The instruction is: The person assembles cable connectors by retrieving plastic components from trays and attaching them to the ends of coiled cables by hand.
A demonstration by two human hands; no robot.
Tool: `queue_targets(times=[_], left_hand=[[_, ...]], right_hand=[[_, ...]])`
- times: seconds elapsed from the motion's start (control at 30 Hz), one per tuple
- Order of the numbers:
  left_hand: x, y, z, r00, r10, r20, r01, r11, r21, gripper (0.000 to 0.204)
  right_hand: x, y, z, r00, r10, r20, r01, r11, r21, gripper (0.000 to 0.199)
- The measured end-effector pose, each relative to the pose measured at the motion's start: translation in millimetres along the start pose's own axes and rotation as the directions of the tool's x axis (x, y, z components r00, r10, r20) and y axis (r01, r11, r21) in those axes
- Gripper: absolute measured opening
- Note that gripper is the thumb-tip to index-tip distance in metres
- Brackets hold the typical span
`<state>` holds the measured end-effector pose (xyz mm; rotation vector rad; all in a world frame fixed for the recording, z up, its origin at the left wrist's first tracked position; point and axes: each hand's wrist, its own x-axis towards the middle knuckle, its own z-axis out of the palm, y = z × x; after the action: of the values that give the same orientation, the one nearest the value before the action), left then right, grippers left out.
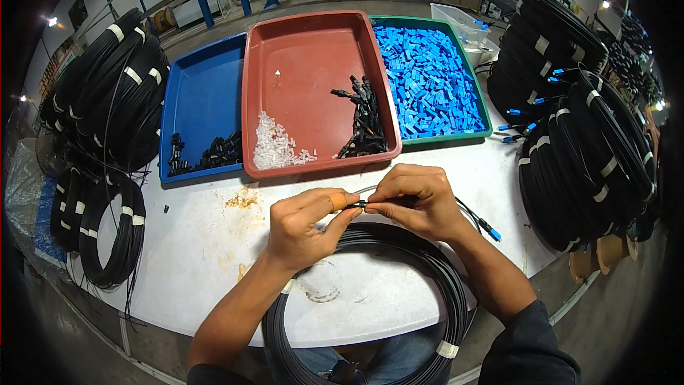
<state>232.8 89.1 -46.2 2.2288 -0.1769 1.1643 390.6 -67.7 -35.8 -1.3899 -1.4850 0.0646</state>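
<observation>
Both hands meet above the near middle of the white table. With thumb and fingers, my left hand (306, 224) pinches a small black connector piece (356, 204) at a cable's end; an orange wrap covers one of its fingers. My right hand (420, 203) pinches the right side of that same piece, and its fingers hide part of it. Beneath the hands lies a coil of black cable (456, 292), bound with white tape and overhanging the near edge toward my lap. To the right of my right hand, a cable end with a blue connector (494, 234) sticks out.
Beyond the hands stand a blue tray (203, 85) with black parts, a red tray (313, 50) with clear pieces and black parts, and a green tray (486, 110) full of blue connectors. Cable coils are stacked at left (107, 100) and right (588, 164).
</observation>
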Motion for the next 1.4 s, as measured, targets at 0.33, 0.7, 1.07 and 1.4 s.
queue_targets(times=[0.33,0.7,1.07,1.4], left_hand=[[-1.1,-3.5,-1.3,0.998,0.016,0.068,-0.013,0.999,-0.047,0.016],[-0.2,-2.4,-1.8,0.992,-0.037,0.118,0.050,0.993,-0.103,0.015],[-0.5,-1.6,-3.2,0.988,-0.065,0.137,0.087,0.983,-0.159,0.014],[-1.9,-3.0,-2.9,0.993,-0.032,0.111,0.049,0.988,-0.147,0.016]], right_hand=[[-1.4,1.9,0.5,0.999,-0.004,0.038,0.003,1.000,0.014,0.011],[-0.7,-0.2,-3.3,0.997,0.017,0.070,-0.018,1.000,0.023,0.011],[-0.9,-0.3,-2.3,0.997,0.007,0.073,-0.011,0.998,0.060,0.010],[-0.3,-4.3,-0.1,0.995,0.046,0.091,-0.053,0.995,0.085,0.011]])
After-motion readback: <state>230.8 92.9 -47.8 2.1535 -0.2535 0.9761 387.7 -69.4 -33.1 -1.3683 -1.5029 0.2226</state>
